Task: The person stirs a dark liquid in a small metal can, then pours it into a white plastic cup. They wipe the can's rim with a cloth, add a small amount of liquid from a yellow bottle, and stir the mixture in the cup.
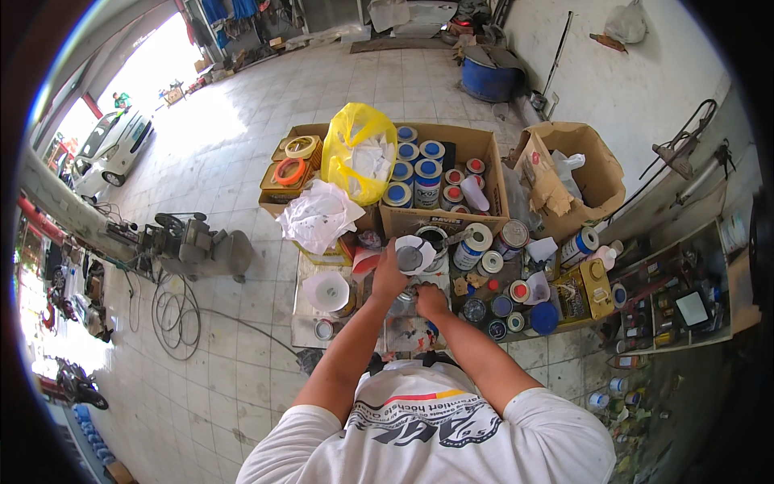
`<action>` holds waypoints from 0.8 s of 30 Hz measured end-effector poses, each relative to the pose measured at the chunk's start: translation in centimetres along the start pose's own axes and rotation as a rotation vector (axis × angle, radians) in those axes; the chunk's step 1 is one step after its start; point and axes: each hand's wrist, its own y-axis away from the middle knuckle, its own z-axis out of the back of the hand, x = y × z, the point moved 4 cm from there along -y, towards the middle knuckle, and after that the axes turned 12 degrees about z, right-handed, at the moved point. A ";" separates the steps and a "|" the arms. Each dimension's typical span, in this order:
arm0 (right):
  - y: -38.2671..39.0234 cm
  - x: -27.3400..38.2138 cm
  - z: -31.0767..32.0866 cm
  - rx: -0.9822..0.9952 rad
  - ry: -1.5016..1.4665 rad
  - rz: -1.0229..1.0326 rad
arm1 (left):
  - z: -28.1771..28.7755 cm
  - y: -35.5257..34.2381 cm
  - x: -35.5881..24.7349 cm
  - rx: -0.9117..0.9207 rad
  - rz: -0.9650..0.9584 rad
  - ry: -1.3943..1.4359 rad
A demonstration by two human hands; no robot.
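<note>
My left hand (pixel 390 279) grips a white paper cone strainer (pixel 425 256) with a round grey mesh in its middle. Below it, my right hand (pixel 431 299) is closed at a small shiny container, whose kind I cannot make out. Just beyond the strainer stands an opened paint can (pixel 434 236) with a dark inside. A second white paper cone (pixel 326 290) rests left of my hands, above a small can (pixel 324 329). On the right are a blue and white can (pixel 472 247) and several small jars and cans with coloured lids.
A cardboard box (pixel 445 219) of paint cans stands behind, with a yellow plastic bag (pixel 359 153) at its left. Tape rolls (pixel 290 171) sit further left. Another open carton (pixel 601 189) and a gold tin (pixel 586 292) are on the right. A compressor (pixel 197 242) stands on the floor.
</note>
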 end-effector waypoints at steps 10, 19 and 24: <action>0.5 -1.0 1.1 -0.049 -0.111 -0.071 | 6.2 1.7 0.8 -0.057 -0.193 0.035; -0.1 9.3 6.1 0.070 -0.453 0.158 | 24.4 -4.5 4.5 -0.390 -0.458 -0.489; -8.8 13.0 5.4 -0.256 -0.484 0.293 | 30.9 -9.5 8.3 -0.525 -0.269 -0.046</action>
